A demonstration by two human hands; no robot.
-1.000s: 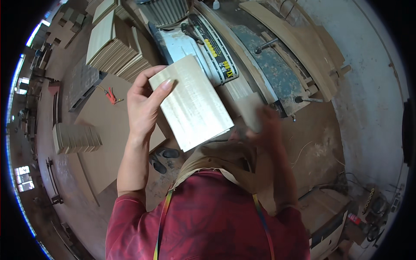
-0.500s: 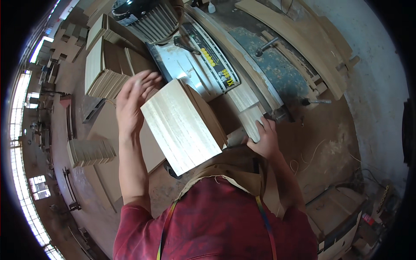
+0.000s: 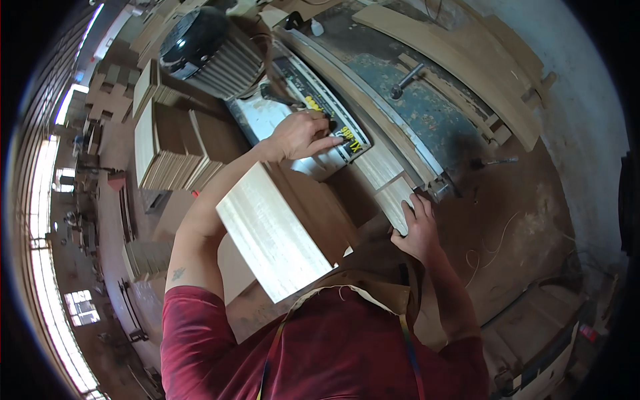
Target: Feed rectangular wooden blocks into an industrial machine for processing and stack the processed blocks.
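My left hand (image 3: 301, 135) reaches forward and rests on the metal machine table (image 3: 267, 119), fingers spread and pointing at a black and yellow label plate (image 3: 333, 120). It holds nothing. A pale rectangular wood board (image 3: 270, 235) lies flat under my left forearm, on a dark brown stack (image 3: 327, 210) close to my body. My right hand (image 3: 417, 228) lies with its fingers apart on the near end of a narrow pale wood strip (image 3: 390, 183), which runs along the curved machine fence (image 3: 373, 110).
A ribbed black motor (image 3: 210, 50) sits at the back left. Stacks of thin boards (image 3: 170, 150) stand to the left. Long curved wood pieces (image 3: 460, 73) lie beyond the fence, with a metal handle (image 3: 405, 79) among them. The sawdust-covered bench (image 3: 513, 220) extends right.
My left hand let go of the pale board it held up; the board now lies on the stack and the hand has moved to the machine table. My right hand reached the strip.
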